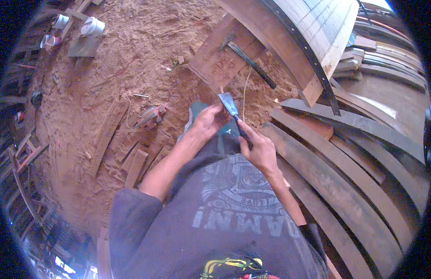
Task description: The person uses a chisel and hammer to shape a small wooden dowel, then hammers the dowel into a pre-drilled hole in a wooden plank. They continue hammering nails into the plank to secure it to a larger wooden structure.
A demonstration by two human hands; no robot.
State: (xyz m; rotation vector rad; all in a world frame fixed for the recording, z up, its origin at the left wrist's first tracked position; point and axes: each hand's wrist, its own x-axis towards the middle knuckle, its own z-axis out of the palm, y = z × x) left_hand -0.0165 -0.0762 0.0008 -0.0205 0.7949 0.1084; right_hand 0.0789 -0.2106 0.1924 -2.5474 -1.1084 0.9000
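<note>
If shifting left, could knock the red power tool (151,116); with left hand (210,122) half-curled beside the flat-bladed tool (230,106), perhaps touching, could get nicked by a slip; with right hand (260,149) wrapped round its handle (237,122) above the lap (220,145), could twist it by loosening.

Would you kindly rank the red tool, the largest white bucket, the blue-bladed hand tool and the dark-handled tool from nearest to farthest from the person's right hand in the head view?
From the right hand:
1. Blue-bladed hand tool: in its grip.
2. Dark-handled tool: ahead.
3. Red tool: to the left, on the ground.
4. Largest white bucket: far ahead, left.
</note>
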